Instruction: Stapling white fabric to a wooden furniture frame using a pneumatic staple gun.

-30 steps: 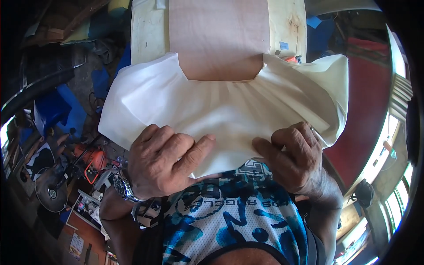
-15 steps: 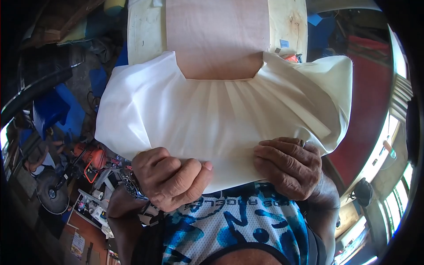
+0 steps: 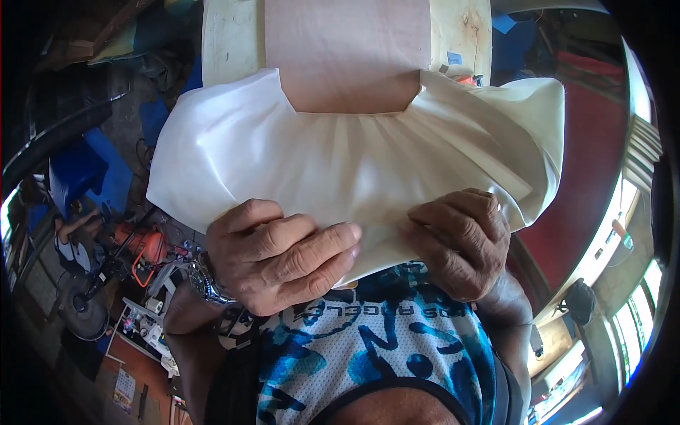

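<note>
A sheet of smooth white fabric or vinyl [image 3: 340, 166] lies draped over the near end of a wooden panel [image 3: 347, 49], and creases fan out across it. Its far edge has a straight-sided notch through which the brown wood shows. My left hand [image 3: 283, 255], with a metal watch on the wrist, is closed on the near edge of the sheet, fingers curled over the top. To the right, my right hand [image 3: 460, 244] grips the same near edge with bent fingers, the thumb hidden. Between the two hands the sheet hangs down toward my patterned shirt.
Pale wood boards flank the brown panel. On the right stretches a dark red surface [image 3: 577, 156]. A black fan [image 3: 83, 308], an orange machine [image 3: 142, 244] and a blue chair [image 3: 78, 173] stand at left. Another person [image 3: 71, 244] is at the far left.
Both hands have moved up a little in the picture, away from my body, along with the sheet's near edge. The left fingers have shifted slightly right and spread more.
</note>
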`<state>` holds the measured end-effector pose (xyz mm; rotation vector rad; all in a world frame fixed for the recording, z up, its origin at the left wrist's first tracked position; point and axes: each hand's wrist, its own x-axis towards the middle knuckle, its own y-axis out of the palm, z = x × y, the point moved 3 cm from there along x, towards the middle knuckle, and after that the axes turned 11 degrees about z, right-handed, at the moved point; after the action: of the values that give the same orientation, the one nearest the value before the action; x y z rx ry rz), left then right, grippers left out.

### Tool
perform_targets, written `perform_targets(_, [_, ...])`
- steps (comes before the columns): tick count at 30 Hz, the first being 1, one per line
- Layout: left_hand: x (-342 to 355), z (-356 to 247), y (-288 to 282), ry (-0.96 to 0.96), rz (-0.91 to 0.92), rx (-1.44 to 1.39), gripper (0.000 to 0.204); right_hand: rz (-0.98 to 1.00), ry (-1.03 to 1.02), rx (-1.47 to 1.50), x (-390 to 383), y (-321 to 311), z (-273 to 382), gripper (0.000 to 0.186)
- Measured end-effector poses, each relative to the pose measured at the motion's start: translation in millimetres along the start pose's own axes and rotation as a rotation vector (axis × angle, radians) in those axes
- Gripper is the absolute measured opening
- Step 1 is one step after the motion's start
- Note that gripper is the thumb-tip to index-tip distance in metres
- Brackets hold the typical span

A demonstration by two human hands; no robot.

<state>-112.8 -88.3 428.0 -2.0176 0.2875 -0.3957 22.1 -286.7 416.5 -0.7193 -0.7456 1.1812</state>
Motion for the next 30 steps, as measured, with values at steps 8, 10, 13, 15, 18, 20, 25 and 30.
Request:
perform_targets(8, [7.6,-10.2,5.9,-0.192,-0.061,-0.024,0.029,-0.054,-0.031,0.041,-2.8,-0.8,3.7,0.038])
perform_targets(10, [5.7,-10.5,3.0,-0.167,-0.029,-0.008,0.030,-0.037,0.014,0.079,-2.2,-3.7,6.3,0.037])
perform_targets(13, [6.9,-1.7,4.6,-0.098,0.036,-0.047,0.032,-0.102,0.002,0.087,2.0,6.8,0.6,0.033])
perform_targets(15, [5.0,-3.2,2.4,-0.069,0.021,-0.130,0.034,-0.086,0.042,0.118,0.4,3.7,6.6,0.034])
perform_targets(18, [5.8,-2.2,-2.2,-0.122,0.032,-0.227,0.041,-0.029,0.182,0.120,1.5,-1.4,8.8,0.039])
perform_targets(20, [6.5,-1.1,-1.4,-0.137,0.016,-0.205,0.045,0.028,0.140,0.052,0.5,2.0,5.7,0.040])
perform_targets(25, [14.4,2.0,0.0,-0.259,0.181,-0.112,0.037,-0.017,0.041,0.062,6.8,2.7,1.5,0.036])
perform_targets(30, [20.4,-6.4,4.1,-0.180,0.005,-0.074,0.034,0.018,0.032,0.158,3.4,0.5,0.4,0.037])
